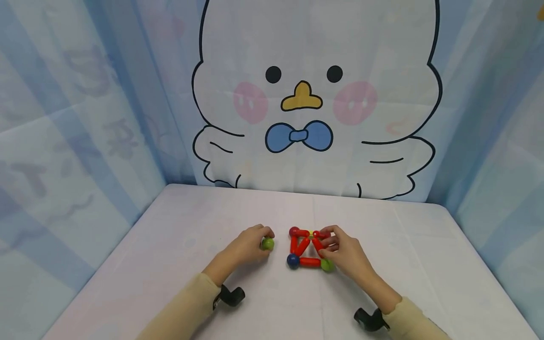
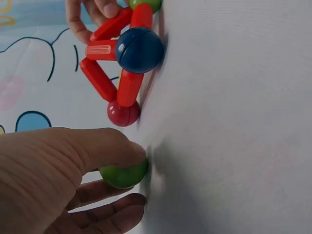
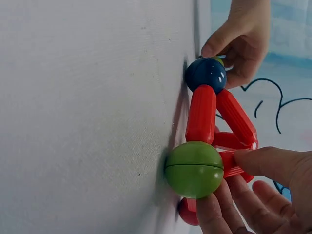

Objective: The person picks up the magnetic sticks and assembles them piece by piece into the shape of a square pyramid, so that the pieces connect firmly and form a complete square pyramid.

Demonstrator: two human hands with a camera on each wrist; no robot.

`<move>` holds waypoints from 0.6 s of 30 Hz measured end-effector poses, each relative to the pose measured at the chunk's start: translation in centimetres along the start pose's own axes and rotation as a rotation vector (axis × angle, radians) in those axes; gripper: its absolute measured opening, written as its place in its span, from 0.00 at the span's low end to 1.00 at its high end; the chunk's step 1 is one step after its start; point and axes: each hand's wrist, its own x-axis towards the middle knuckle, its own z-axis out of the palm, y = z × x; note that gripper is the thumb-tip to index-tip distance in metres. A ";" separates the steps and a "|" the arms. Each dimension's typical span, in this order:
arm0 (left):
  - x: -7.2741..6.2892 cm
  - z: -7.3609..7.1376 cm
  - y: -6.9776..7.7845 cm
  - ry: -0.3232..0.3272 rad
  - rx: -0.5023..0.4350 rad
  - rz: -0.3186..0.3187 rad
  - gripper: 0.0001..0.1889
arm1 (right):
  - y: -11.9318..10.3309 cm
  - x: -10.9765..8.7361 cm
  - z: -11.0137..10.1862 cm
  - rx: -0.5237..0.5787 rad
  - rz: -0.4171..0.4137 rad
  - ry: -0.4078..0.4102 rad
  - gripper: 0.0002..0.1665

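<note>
On the white table stands a frame of red rods point(image 1: 310, 262) joined by balls. A blue ball point(image 1: 293, 260) forms its near left corner, a red ball point(image 1: 294, 231) its far left one and a green ball point(image 3: 194, 169) its near right one. My left hand point(image 1: 251, 243) pinches a separate green ball point(image 2: 124, 174) between thumb and fingers, close to the table, left of the frame. On the frame's right side my right hand point(image 1: 346, 252) pinches a slanted red rod point(image 3: 230, 163) beside the green corner ball. Its fingers hide part of the far right corner.
A light table cover point(image 1: 204, 212) spreads around both hands. Behind it hangs a curtain point(image 1: 306, 165) printed with a white cartoon bird, and blue-white cloth point(image 1: 85, 141) walls the left side. Each wrist carries a black camera point(image 1: 231, 296).
</note>
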 end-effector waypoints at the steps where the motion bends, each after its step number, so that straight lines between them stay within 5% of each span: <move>1: 0.0 0.2 0.1 -0.001 -0.002 -0.005 0.20 | 0.1 0.0 0.0 0.006 0.002 0.002 0.27; 7: 0.1 0.3 1.0 0.039 -0.023 0.002 0.18 | 0.3 -0.1 -0.1 0.027 -0.006 0.007 0.28; 18: 1.5 0.7 5.5 0.249 -0.097 0.214 0.19 | 0.4 -0.2 -0.2 0.037 -0.061 -0.003 0.28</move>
